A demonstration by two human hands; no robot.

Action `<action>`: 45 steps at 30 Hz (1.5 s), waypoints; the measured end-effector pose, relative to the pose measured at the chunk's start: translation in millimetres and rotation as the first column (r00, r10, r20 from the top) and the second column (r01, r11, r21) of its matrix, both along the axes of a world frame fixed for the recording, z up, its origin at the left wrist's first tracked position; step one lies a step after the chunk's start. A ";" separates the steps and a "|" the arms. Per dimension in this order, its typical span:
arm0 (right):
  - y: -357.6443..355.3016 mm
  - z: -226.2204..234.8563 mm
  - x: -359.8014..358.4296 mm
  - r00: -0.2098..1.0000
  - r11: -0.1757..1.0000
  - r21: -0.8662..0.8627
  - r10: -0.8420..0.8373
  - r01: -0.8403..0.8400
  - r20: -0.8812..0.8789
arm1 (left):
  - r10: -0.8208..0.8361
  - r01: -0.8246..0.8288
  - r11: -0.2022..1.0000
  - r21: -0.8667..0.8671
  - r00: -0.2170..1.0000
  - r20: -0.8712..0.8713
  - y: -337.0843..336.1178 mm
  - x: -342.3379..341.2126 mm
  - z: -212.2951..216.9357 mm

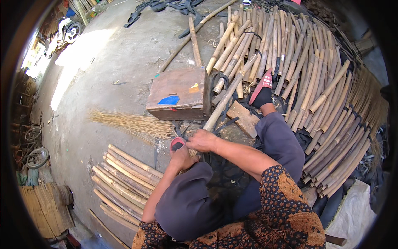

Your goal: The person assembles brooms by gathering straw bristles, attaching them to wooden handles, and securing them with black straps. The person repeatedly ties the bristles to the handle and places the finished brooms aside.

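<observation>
Snug right grip (202, 140) around pole (230, 93)

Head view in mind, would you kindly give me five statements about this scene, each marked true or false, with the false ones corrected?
1. The left hand and right hand are both at the near end of the long pale pole. True.
2. The bundle of thin sticks lies on top of the wooden box. False: the bundle of thin sticks lies on the floor.
3. The wooden box has a blue patch on top. True.
4. The right foot's footwear is yellow. False: the footwear is red.
5. A row of bamboo lengths lies left of the left forearm. True.
</observation>
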State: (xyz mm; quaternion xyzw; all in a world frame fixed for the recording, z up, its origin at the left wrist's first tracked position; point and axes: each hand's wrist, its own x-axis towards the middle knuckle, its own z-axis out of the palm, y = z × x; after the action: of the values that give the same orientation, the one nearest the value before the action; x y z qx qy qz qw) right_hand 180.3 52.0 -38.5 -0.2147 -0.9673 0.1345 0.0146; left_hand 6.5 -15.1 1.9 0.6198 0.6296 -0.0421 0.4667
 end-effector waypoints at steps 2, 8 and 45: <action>-2.7 -5.2 20.2 0.990 0.990 0.052 -0.127 0.130 -0.062 | 0.049 -0.044 0.999 -0.030 0.984 0.171 8.9 10.4 -23.2; -53.8 -29.0 39.5 0.185 0.359 -0.470 -0.908 0.806 -0.377 | -0.006 0.016 0.999 -0.038 0.971 0.239 20.6 17.4 -67.5; -55.1 -76.9 -5.4 -0.108 -0.352 -0.860 -0.903 -0.370 0.416 | 0.199 -0.025 0.926 -0.376 0.881 0.430 22.3 18.7 -87.9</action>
State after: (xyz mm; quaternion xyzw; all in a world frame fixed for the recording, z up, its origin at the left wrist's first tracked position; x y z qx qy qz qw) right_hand 175.0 -3.2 -115.5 -0.5149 -0.0322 0.7356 0.4391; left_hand 25.3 7.2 -86.0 0.4780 0.5176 0.0194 0.7094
